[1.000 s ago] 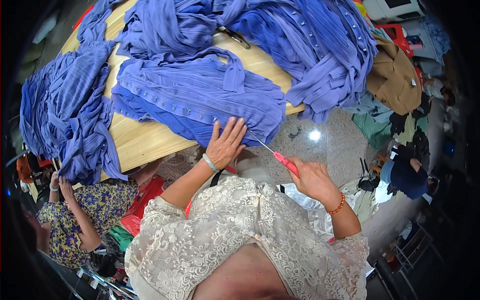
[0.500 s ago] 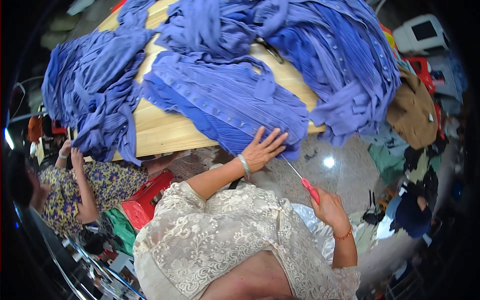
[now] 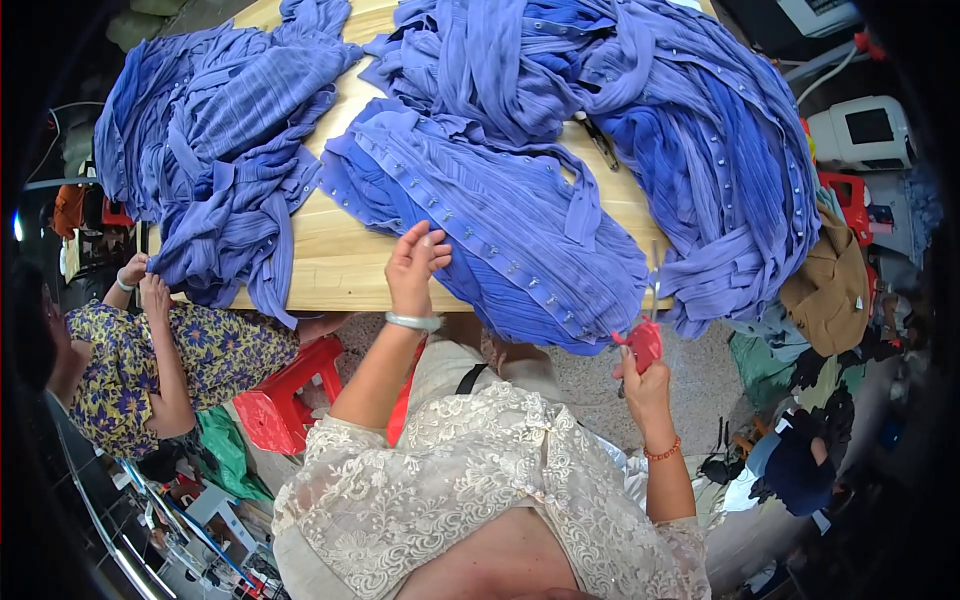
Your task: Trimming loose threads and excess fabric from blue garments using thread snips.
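Note:
A blue-violet pleated garment (image 3: 520,215) with a row of small metal fasteners lies across the near part of the wooden table, its lower end hanging over the front edge. My left hand (image 3: 415,265) is raised by the garment's left edge, fingers loosely bent, with nothing visible in them. Beyond the garment's right end, my right hand (image 3: 645,385) grips red-handled scissors (image 3: 640,345), their metal blades pointing away from me and slightly apart. My fingers partly hide the handles.
More blue-violet garments (image 3: 230,140) are heaped at the left, back and right of the wooden table (image 3: 340,270). A dark-handled tool (image 3: 598,140) lies among them. At the left, a person in floral clothing (image 3: 225,345) handles a garment's edge. A red stool (image 3: 290,400) stands near that person.
My left hand has lifted off the garment's lower right end and moved left. My right hand has moved forward with the scissors, whose blades now point up beside the garment and look parted.

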